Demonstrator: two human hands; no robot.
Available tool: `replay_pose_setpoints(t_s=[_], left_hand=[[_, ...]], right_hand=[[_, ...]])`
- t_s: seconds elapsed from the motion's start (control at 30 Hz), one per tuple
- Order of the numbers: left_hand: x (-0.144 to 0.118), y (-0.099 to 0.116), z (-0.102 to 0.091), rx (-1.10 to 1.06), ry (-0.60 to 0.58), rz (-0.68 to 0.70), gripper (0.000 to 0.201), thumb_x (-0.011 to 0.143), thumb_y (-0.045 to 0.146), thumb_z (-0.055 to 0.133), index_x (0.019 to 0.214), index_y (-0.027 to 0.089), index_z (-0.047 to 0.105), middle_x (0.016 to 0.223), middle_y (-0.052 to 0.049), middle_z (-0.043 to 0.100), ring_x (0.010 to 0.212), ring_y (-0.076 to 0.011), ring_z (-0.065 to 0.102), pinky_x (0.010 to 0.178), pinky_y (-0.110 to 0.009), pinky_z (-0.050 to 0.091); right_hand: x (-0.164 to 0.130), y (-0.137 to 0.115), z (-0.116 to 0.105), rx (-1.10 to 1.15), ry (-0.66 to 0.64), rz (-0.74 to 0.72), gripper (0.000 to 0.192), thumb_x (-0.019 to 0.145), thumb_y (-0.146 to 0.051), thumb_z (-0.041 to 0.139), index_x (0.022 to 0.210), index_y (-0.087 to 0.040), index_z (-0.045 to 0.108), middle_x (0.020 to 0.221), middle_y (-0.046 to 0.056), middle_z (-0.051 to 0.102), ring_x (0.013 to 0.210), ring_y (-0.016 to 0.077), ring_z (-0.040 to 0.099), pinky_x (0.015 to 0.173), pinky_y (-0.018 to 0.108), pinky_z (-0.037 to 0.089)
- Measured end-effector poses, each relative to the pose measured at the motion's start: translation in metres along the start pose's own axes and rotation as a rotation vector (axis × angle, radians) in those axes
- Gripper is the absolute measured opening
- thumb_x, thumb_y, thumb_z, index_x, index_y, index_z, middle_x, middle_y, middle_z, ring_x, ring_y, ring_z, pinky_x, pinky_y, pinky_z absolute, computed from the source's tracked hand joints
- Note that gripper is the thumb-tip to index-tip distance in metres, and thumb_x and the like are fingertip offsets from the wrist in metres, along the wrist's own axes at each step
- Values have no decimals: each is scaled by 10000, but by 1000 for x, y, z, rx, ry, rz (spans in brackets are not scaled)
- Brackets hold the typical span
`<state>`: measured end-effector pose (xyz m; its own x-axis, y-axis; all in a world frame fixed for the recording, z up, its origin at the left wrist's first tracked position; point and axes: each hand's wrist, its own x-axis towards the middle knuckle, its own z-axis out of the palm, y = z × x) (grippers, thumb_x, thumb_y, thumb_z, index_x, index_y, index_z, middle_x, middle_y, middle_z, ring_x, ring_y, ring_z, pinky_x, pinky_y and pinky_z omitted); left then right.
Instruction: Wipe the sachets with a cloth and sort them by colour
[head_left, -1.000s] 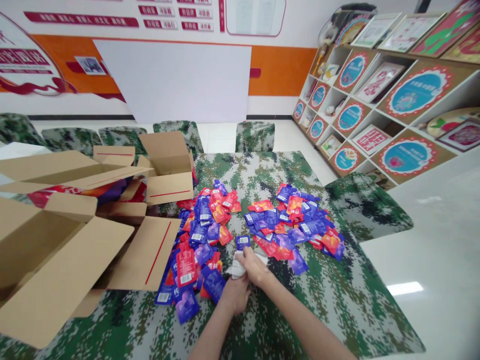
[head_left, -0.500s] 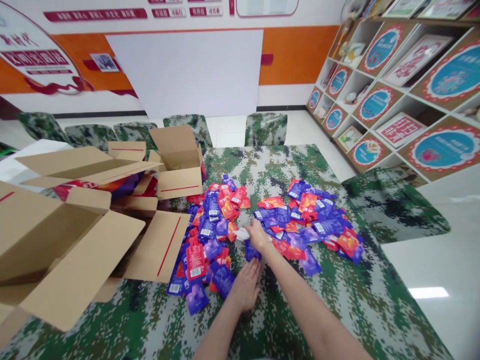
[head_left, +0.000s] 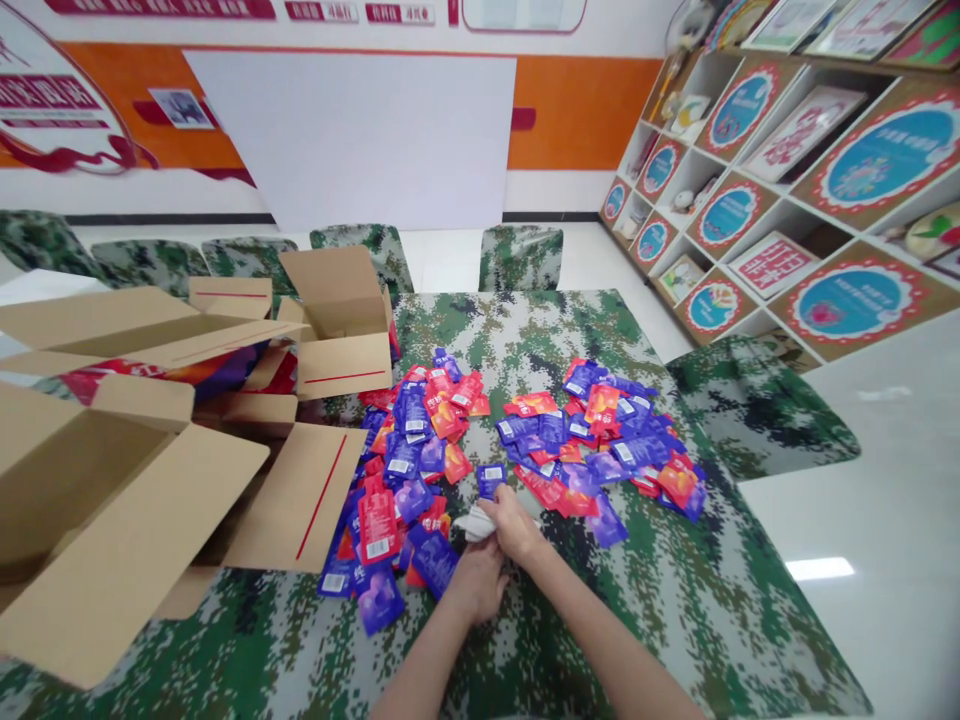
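Note:
My right hand (head_left: 517,528) is closed on a crumpled white cloth (head_left: 475,522) and holds it low over the table. Just beyond the cloth lies a small purple packet (head_left: 491,478), barcode label up, its near end covered by the cloth and fingers. My left hand (head_left: 477,582) rests flat on the table, its fingers reaching toward the packet's near end. The cloth hides those fingertips. Beside this hand spreads a heap of purple and red packets (head_left: 411,480). A second heap of packets (head_left: 611,440) lies to the right.
Open cardboard boxes (head_left: 135,480) crowd the left side, one flap reaching the left heap. A smaller open box (head_left: 341,320) stands farther back. The table has a camouflage cloth (head_left: 517,325). Camouflage-covered chairs (head_left: 521,258) line the far side, and a shelf (head_left: 750,240) stands at right.
My right hand has drawn the white cloth toward me, over my left fingertips. More of the purple packet's far end now shows. The view has shifted slightly.

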<state>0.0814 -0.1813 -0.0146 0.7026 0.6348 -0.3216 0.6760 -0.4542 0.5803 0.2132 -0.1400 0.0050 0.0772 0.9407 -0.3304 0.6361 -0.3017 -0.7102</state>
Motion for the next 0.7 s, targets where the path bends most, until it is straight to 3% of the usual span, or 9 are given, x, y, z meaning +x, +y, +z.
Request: replay_pose_setpoints(t_s=[0.23, 0.43, 0.57, 0.7], left_hand=[[2, 0, -2, 52, 14, 48, 740, 799, 327, 452, 1432, 141, 119, 1505, -63, 78, 1374, -233, 20, 1124, -393, 69], [1, 4, -7, 79, 9, 53, 761, 815, 354, 448, 1437, 120, 76, 1507, -57, -15, 1372, -224, -35, 1120, -365, 45], [1, 4, -8, 49, 13, 56, 754, 805, 328, 460, 1435, 123, 101, 1509, -60, 19, 1374, -228, -19, 1118, -374, 47], [0, 5, -11, -38, 64, 36, 752, 728, 220, 519, 1412, 163, 211, 1496, -66, 139, 1368, -232, 88, 1114, -371, 111]], right_hand=[[53, -4, -11, -302, 3, -308, 254, 826, -169, 438, 1009, -182, 614, 923, 66, 482, 879, 183, 431, 744, 251, 331], [84, -12, -18, -368, 62, -284, 316, 756, -88, 459, 978, -173, 667, 881, 69, 494, 851, 185, 430, 754, 258, 331], [82, -13, -27, -282, 100, -298, 424, 699, -53, 445, 1037, -186, 663, 837, 68, 530, 815, 187, 458, 736, 257, 358], [56, 5, -38, -13, 166, -234, 566, 615, -53, 427, 1126, -197, 623, 848, 49, 597, 836, 200, 497, 783, 285, 393]])
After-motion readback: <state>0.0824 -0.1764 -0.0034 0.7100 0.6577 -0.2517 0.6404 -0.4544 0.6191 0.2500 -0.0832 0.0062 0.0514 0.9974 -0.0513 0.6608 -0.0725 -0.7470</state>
